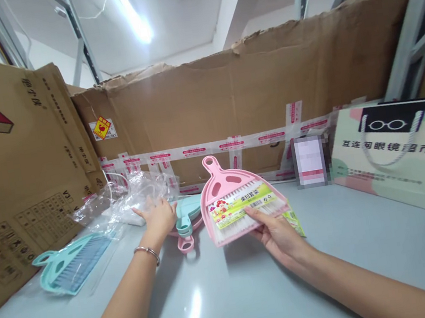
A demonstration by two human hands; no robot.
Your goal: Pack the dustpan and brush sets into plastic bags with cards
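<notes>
My right hand (pixel 276 232) grips a pink dustpan set (pixel 222 181) by its lower edge, thumb on top. A pale-bristled brush and a printed green-and-yellow label lie across the pan, handle pointing up. My left hand (pixel 159 218), fingers spread, reaches over clear plastic bags (pixel 133 193); whether it touches them I cannot tell. Just right of it, a teal dustpan (pixel 188 210) rests on a pink one (pixel 186 244), both partly hidden. Farther left, another teal dustpan set (pixel 75 261) with a blue-bristled brush lies in clear wrapping.
All this is on a grey table (pixel 218 298). A large carton (pixel 11 185) stands at the left, and a long taped cardboard wall (pixel 203 101) closes the back. At the right are a paper bag with rope handles (pixel 397 178) and a small blurred white card (pixel 309 160).
</notes>
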